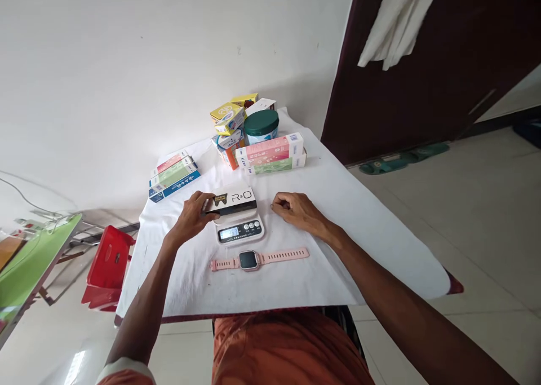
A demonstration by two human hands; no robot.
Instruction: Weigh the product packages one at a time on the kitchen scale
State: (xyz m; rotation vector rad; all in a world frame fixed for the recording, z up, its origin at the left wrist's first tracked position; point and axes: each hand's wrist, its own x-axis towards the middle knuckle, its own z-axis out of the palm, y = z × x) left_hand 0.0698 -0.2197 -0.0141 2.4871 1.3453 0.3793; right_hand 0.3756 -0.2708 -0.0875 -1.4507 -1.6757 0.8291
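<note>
My left hand point(194, 214) is closed on the left end of a black-and-white toothpaste box point(234, 202) marked R&O, thumb in front and fingers behind. That box lies across the platform of a white digital kitchen scale point(240, 231), whose display is lit; its digits are hard to read. To the right of the scale, my right hand point(298, 209) rests on the cloth with curled fingers and nothing visible in them. A smartwatch point(249, 260) with a pink strap lies flat in front of the scale.
Several small boxes lie at the table's left point(174, 173). Behind the scale are pink and green boxes point(273, 154), a green-lidded tub point(261, 124) and stacked yellow boxes point(228, 117). A wall backs the white-clothed table point(338, 227); a red chair point(110, 258) stands left.
</note>
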